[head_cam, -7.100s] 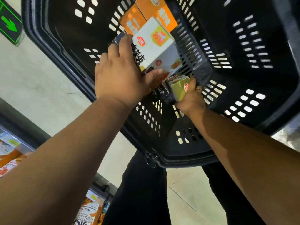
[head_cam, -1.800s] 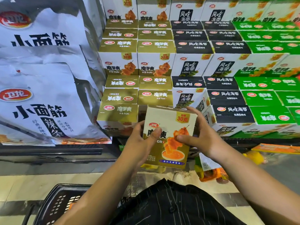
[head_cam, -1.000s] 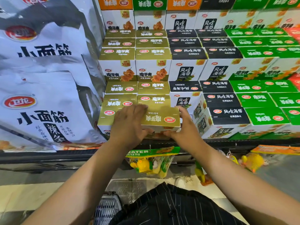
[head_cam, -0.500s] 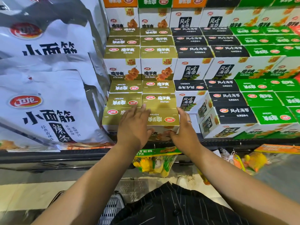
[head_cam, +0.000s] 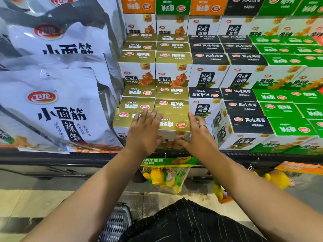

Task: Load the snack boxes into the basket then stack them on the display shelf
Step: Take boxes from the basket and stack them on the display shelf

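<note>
A gold-topped snack box (head_cam: 174,125) sits in the front row of the display shelf (head_cam: 244,152), in line with the other gold boxes. My left hand (head_cam: 145,131) lies flat on its top and left side with straight fingers. My right hand (head_cam: 197,135) presses against its right side, thumb on the box's front face. Both hands touch the box without curling round it. A small part of the dark basket (head_cam: 115,222) shows at the bottom, beside my leg; its contents are hidden.
Large silver snack bags (head_cam: 52,102) stand left of the gold boxes. Black-topped boxes (head_cam: 243,123) and green-topped boxes (head_cam: 290,126) fill the shelf to the right. Packets of yellow toys (head_cam: 166,173) hang under the shelf edge. Tiled floor lies below.
I lifted the gold box from the basket, carried it to the shelf, and set it into the front row. Over the last second both hands have been pressing it into place.
</note>
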Available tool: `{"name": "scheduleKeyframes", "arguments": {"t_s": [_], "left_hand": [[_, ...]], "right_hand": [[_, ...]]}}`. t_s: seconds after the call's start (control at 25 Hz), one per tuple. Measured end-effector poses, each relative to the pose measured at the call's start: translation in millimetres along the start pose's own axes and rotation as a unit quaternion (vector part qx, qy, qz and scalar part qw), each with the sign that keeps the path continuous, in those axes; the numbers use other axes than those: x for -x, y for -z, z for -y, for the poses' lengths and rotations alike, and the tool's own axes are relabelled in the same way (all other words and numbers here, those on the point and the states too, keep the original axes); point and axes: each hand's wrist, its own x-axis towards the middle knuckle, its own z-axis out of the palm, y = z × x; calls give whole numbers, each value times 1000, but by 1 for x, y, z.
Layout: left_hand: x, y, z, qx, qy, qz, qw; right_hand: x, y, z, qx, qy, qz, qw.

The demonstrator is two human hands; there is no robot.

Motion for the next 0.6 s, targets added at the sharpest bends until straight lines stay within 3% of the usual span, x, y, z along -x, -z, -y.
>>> {"name": "scheduleKeyframes", "arguments": {"t_s": [0.16,0.24,0.44,0.6], "left_hand": [[9,11,-12,-1,56,24,998],[25,20,-26,38,85,7,996],[96,33,-68,54,137,-123,981],[169,23,-85,13,237,-95,967]], "right_hand": [[6,24,-3,107,52,16,993],[15,39,-3,136,104,-12,985],[61,63,-8,102,269,-108,952],[88,54,-8,94,358,-54,927]]}}
